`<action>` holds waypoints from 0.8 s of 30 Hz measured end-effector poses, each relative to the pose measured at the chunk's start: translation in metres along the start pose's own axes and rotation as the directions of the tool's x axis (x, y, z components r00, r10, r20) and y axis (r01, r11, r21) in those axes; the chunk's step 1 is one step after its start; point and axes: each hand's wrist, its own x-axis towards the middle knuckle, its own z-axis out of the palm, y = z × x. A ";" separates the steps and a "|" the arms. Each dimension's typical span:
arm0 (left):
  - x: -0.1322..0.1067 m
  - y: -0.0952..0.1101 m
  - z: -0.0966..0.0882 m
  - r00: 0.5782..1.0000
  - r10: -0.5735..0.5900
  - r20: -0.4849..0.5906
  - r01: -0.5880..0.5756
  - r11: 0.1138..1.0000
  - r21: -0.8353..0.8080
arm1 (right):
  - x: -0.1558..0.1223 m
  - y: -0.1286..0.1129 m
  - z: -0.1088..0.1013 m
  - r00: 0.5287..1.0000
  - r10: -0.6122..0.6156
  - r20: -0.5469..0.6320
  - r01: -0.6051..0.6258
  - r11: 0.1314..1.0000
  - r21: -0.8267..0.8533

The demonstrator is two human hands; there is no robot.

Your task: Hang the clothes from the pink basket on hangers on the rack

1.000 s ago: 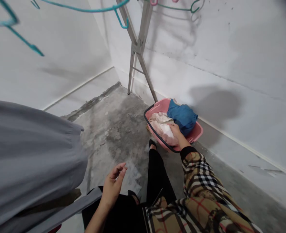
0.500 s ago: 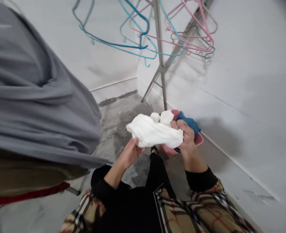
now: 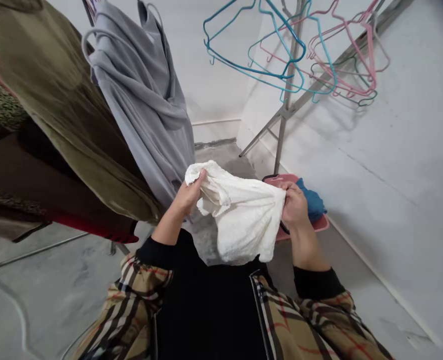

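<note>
A white cloth [image 3: 244,215], perhaps a towel or a small garment, is stretched between my two hands in front of my body. My left hand [image 3: 191,192] pinches its bunched left end, thumb on top. At the upper right corner, the fingers of my right hand [image 3: 295,204] are closed on the fabric, and folds run from there across it. The lower part hangs loose. Behind my right hand a pink basin [image 3: 281,179] stands on the floor with blue cloth [image 3: 312,201] in it.
Blue hangers [image 3: 257,70] and pink hangers [image 3: 369,60] hang from a metal rack [image 3: 287,112] by the white wall. On the left hang a grey garment [image 3: 142,90] and an olive garment [image 3: 67,110]. A pale hose or tube [image 3: 18,305] is at lower left.
The white cloth has gone from bunched and level to spread, its lower part hanging down. My left hand has risen. The view has shifted left, showing more hanging clothes.
</note>
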 end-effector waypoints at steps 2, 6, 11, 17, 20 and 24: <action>0.001 0.006 -0.003 0.996 0.079 0.029 -0.081 0.993 0.091 | 0.009 0.003 0.001 0.998 0.000 -0.056 -0.007 0.993 -0.120; -0.002 0.014 0.005 0.974 0.158 0.160 -0.176 0.978 0.107 | 0.013 0.006 0.019 0.989 -0.144 -0.035 0.110 0.873 -0.476; -0.010 0.017 0.030 0.940 0.175 0.292 -0.224 0.964 0.145 | -0.015 0.007 0.072 0.947 -0.088 0.310 0.222 0.876 -0.428; -0.011 0.014 0.036 0.956 0.117 0.268 -0.166 0.972 0.167 | -0.025 0.017 0.105 0.905 -0.011 0.424 0.187 0.908 -0.376; -0.008 0.016 0.029 0.964 0.119 0.240 -0.157 0.977 0.146 | -0.019 0.018 0.104 0.883 0.078 0.463 0.093 0.938 -0.334; -0.009 0.021 0.025 0.954 0.111 0.279 -0.167 0.968 0.187 | -0.013 0.010 0.104 0.905 -0.044 0.422 0.190 0.931 -0.310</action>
